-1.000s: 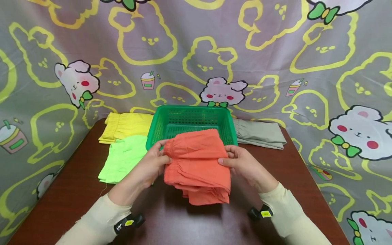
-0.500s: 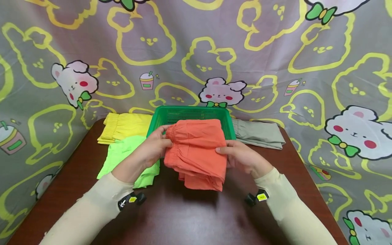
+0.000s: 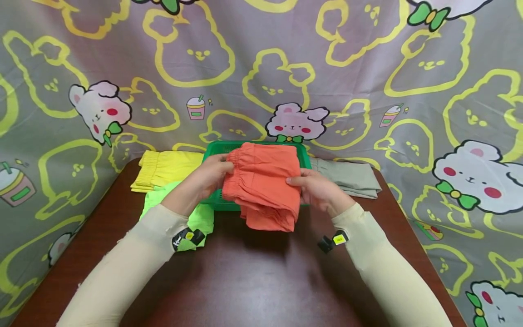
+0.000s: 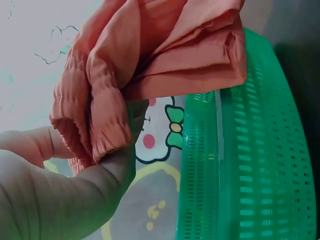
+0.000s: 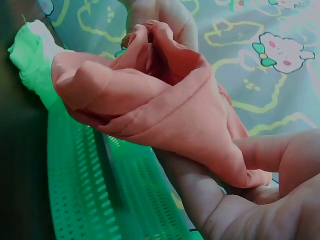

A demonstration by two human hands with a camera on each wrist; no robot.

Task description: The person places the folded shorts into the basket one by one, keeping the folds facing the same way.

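Folded orange cloth with a gathered elastic edge hangs in the air over the front of the green basket. My left hand pinches its gathered left side, with the thumb on top. At its right side my right hand grips it, thumb in front and the other fingers behind. In the left wrist view the orange cloth sags above the perforated basket. The right wrist view shows the cloth between thumb and fingers. Most of the basket's inside is hidden behind the cloth.
Yellow folded cloth lies on the brown table at the back left, and bright green cloth lies in front of it, partly behind my left arm. Grey folded cloth is right of the basket. A patterned curtain stands behind.
Both hands have moved away from my body and upward in the head view, carrying the orange cloth from in front of the basket to over it. Their hold on it looks the same.
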